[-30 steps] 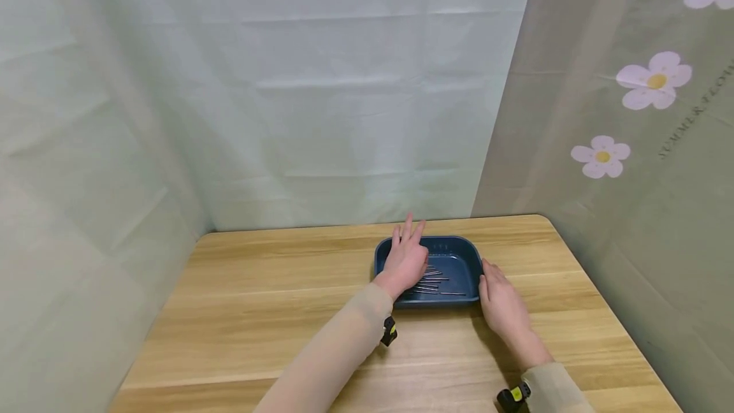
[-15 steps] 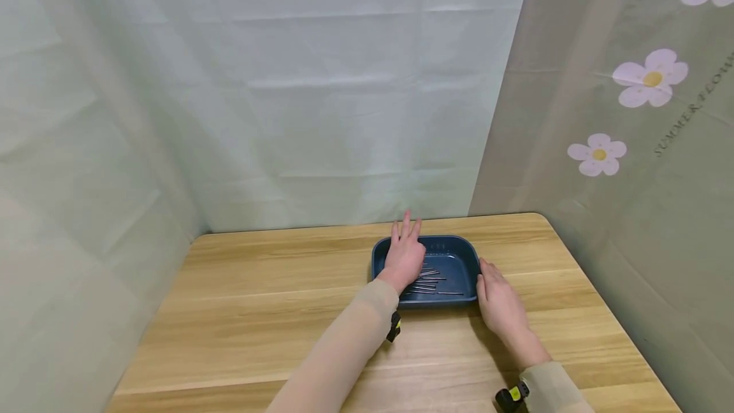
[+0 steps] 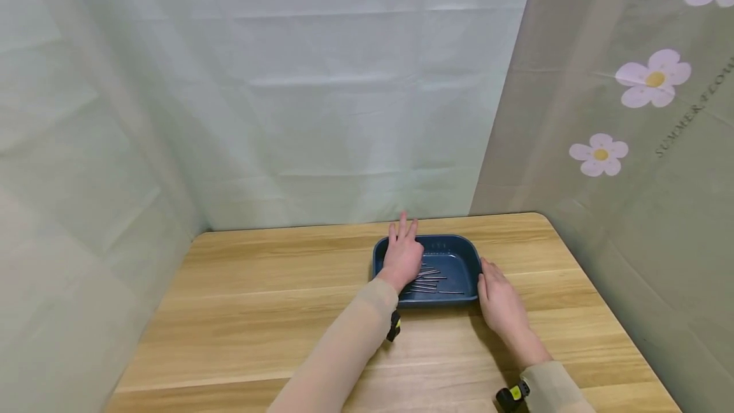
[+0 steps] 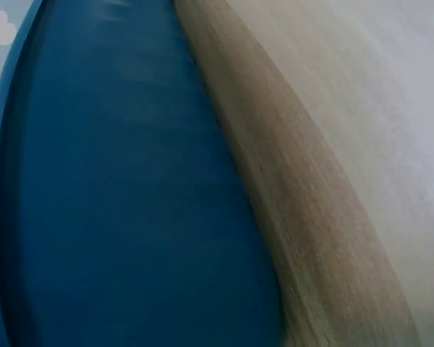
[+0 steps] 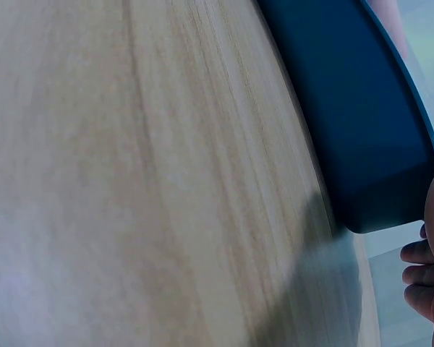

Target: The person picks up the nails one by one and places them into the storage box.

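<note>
A dark blue rectangular tray (image 3: 459, 266) stands near the back of the table, with several thin, shiny metal sticks (image 3: 427, 281) lying loose in it. My left hand (image 3: 403, 261) reaches over the tray's left half. Three of its fingers stretch up toward the far rim, while the thumb and index finger are hidden in the head view. My right hand (image 3: 503, 301) lies along the tray's right end, fingers fairly straight against the outer wall. In the right wrist view the tray's side (image 5: 362, 123) fills the upper right, with fingertips (image 5: 419, 275) just past its corner.
The wooden table (image 3: 258, 311) stretches out to the left and in front of the tray. Behind it hangs a pale curtain (image 3: 344, 113); a flower-printed one (image 3: 602, 81) hangs on the right. Black devices (image 3: 509, 398) are strapped to both wrists.
My left hand has shifted slightly leftward over the tray, and its forearm has edged to the right. The right hand stays against the tray's end.
</note>
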A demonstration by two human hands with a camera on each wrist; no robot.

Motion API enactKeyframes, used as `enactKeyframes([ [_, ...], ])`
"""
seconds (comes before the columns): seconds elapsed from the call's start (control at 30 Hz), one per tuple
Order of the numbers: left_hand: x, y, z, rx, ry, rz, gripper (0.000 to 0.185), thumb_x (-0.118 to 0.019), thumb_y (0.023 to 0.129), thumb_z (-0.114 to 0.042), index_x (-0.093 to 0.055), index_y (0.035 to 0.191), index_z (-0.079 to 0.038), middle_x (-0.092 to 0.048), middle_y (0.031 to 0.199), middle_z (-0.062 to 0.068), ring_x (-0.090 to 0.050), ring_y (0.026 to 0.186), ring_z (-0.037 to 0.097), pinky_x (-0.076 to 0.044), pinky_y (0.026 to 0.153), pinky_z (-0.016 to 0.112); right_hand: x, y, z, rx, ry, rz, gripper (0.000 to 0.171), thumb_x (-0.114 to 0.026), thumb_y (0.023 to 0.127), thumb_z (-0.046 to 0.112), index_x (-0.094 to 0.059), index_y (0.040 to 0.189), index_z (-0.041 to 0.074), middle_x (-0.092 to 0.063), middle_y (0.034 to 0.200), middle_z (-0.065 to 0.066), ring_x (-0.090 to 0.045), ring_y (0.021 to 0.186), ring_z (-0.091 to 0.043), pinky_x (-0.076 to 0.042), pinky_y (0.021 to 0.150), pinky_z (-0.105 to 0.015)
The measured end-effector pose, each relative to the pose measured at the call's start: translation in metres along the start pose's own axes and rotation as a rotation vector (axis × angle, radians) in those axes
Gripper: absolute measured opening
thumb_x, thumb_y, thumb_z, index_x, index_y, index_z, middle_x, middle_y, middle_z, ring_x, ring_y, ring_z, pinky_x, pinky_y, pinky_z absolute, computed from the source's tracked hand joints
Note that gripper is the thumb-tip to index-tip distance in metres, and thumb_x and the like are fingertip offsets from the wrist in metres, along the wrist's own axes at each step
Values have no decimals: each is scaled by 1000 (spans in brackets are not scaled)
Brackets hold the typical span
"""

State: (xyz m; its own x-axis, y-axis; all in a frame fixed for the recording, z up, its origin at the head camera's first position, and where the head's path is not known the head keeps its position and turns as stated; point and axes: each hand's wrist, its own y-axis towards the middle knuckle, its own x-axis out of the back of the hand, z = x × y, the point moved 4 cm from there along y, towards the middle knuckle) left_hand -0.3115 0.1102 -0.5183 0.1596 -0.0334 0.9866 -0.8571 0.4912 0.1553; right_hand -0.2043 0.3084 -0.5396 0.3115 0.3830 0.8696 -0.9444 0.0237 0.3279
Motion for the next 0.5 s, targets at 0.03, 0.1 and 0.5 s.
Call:
enactKeyframes([
  [0.03, 1, -1, 1, -3, -15, -4, 14, -72, 103, -30, -85, 97, -26, -36, 172, 10, -6, 163, 43, -18, 128, 61, 0, 1, 0, 2, -1, 1, 49, -43, 113, 14, -45, 153, -13, -52, 153, -33, -49, 144, -50, -39, 117, -62],
  [0.1, 2, -2, 4, -14, -53, -22, 13, -73, 102, -31, -84, 97, -27, -36, 172, 11, -6, 163, 43, -18, 128, 61, -1, 2, -1, 4, -3, 3, 48, -43, 113, 14, -45, 153, -13, -52, 153, -32, -49, 144, -50, -39, 117, -62],
  [0.5, 36, -71, 56, -129, -490, -203, 31, -72, 104, -35, -71, 130, -19, -21, 177, 14, 3, 165, 38, -11, 126, 68, 4, 4, -11, -24, 53, 73, 52, -41, 116, 20, -41, 156, -12, -47, 157, -34, -44, 147, -52, -35, 119, -64],
])
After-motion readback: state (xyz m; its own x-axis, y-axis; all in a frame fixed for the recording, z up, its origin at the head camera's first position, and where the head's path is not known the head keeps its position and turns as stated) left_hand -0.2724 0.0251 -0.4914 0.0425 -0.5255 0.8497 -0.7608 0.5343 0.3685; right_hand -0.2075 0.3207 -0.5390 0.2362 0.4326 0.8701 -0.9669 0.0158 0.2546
